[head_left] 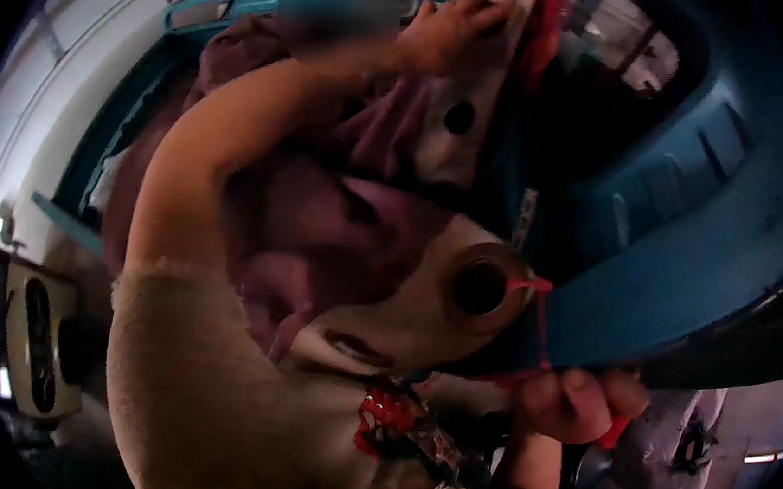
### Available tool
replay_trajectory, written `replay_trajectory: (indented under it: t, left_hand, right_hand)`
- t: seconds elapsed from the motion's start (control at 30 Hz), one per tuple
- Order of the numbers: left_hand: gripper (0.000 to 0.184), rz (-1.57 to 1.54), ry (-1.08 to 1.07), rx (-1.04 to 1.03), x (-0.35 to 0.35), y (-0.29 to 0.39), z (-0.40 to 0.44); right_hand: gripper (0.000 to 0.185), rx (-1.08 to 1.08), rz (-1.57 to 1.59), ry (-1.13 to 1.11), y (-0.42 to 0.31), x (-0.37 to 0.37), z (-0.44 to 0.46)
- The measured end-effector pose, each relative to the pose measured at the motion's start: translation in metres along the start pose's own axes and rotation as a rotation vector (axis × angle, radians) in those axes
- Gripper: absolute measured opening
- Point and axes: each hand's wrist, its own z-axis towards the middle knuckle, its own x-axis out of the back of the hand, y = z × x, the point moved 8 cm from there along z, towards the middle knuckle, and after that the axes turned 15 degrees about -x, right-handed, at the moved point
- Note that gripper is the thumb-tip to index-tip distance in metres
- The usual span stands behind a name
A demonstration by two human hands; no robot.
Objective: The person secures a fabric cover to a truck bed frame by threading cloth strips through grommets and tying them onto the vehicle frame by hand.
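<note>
A long beige panel [410,302] with round holes lies across the middle, partly under a purplish cloth [283,207]. My left hand [462,27] is at its far end, fingers bent over the panel; their exact hold is dim. Near the lower right, the fingers of my right hand [582,406] are closed on a thin pinkish-red cord [542,328]. The cord runs taut up to the rim of the larger round hole [481,285]. Bright red material [545,34] hangs beside my left hand.
A blue painted vehicle body [690,243] with a dark window opening fills the right side. Behind the cloth stands a blue-green frame [133,110]. A beige device with a dark oval face [43,344] is at far left, near a pale wall [74,40].
</note>
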Motion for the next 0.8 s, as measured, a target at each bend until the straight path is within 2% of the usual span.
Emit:
replay_trajectory:
  t: [0.03,0.07,0.13,0.17,0.2,0.23,0.27,0.33,0.37,0.43,0.47,0.5,0.53,0.57,0.6,0.63,0.67,0.7,0.73,0.77,0.8]
  left_hand:
    - [0.066,-0.041,-0.101,-0.033,0.005,0.014,-0.039]
    - [0.057,-0.142,-0.41,-0.2,-0.018,0.034,-0.078]
    - [0.055,-0.625,-0.741,0.057,0.02,0.089,-0.149]
    - [0.056,-0.852,-0.869,0.19,0.043,0.122,-0.178]
    - [0.057,-1.024,-0.946,0.293,0.068,0.154,-0.2]
    - [0.06,-1.049,-1.01,0.297,0.074,0.174,-0.24]
    - [0.067,-1.119,-0.828,0.122,0.089,0.198,-0.253]
    - [0.071,-0.945,-0.833,0.115,0.124,0.207,-0.268]
    - [0.071,-0.971,-0.837,0.131,0.141,0.206,-0.275]
    - [0.071,-0.628,-0.678,0.206,0.178,0.172,-0.283]
    - [0.071,-0.649,-0.686,0.189,0.184,0.169,-0.303]
    - [0.069,-0.476,-0.714,0.22,0.186,0.157,-0.332]
    - [0.067,-0.301,-0.733,0.245,0.19,0.145,-0.352]
    - [0.067,-0.318,-0.736,0.216,0.192,0.147,-0.355]
    - [0.061,-0.393,-0.686,0.283,0.199,0.136,-0.368]
    - [0.055,-0.469,-0.64,0.349,0.204,0.13,-0.374]
    - [0.055,-0.49,-0.641,0.315,0.205,0.127,-0.378]
    - [0.045,-0.489,-0.524,0.236,0.213,0.123,-0.377]
    - [0.035,-0.491,-0.406,0.16,0.222,0.118,-0.376]
    - [0.035,-0.515,-0.404,0.133,0.221,0.112,-0.383]
    - [0.027,-0.512,-0.339,0.128,0.224,0.102,-0.388]
  right_hand:
    - [0.017,0.021,0.023,0.019,-0.001,-0.004,0.002]
    - [0.017,0.035,-0.029,0.079,-0.005,-0.003,0.003]
    - [0.016,0.027,0.012,0.062,-0.014,-0.004,0.013]
    - [0.016,0.041,-0.069,0.038,-0.015,-0.004,0.015]
    - [0.016,0.055,-0.154,0.005,-0.015,-0.005,0.014]
    - [0.015,0.046,-0.074,0.036,-0.013,-0.011,0.014]
    - [0.015,0.04,0.006,0.066,-0.011,-0.016,0.014]
    - [0.016,0.047,-0.001,0.172,-0.01,-0.004,0.01]
    - [0.017,0.078,-0.062,0.16,-0.011,-0.004,0.011]
    - [0.018,0.113,-0.171,0.163,-0.01,-0.001,0.013]
    - [0.019,0.113,-0.215,0.164,-0.02,-0.003,0.011]
    - [0.019,0.113,-0.258,0.165,-0.029,-0.005,0.008]
    - [0.017,-0.099,-0.261,0.166,-0.029,-0.006,0.011]
    - [0.017,-0.314,-0.264,0.182,-0.02,0.004,0.011]
    - [0.017,-0.318,-0.3,0.191,-0.029,0.01,0.001]
    - [0.019,-0.47,-0.199,0.154,-0.016,0.023,-0.015]
    - [0.02,-0.485,-0.162,0.15,-0.025,0.023,-0.035]
    - [0.021,-0.501,-0.126,0.145,-0.034,0.021,-0.055]
    - [0.021,-0.599,-0.181,-0.118,-0.045,-0.003,-0.072]
    - [0.022,-0.701,-0.231,-0.38,-0.055,-0.025,-0.094]
    - [0.026,-0.841,-0.172,-0.522,-0.06,-0.039,-0.121]
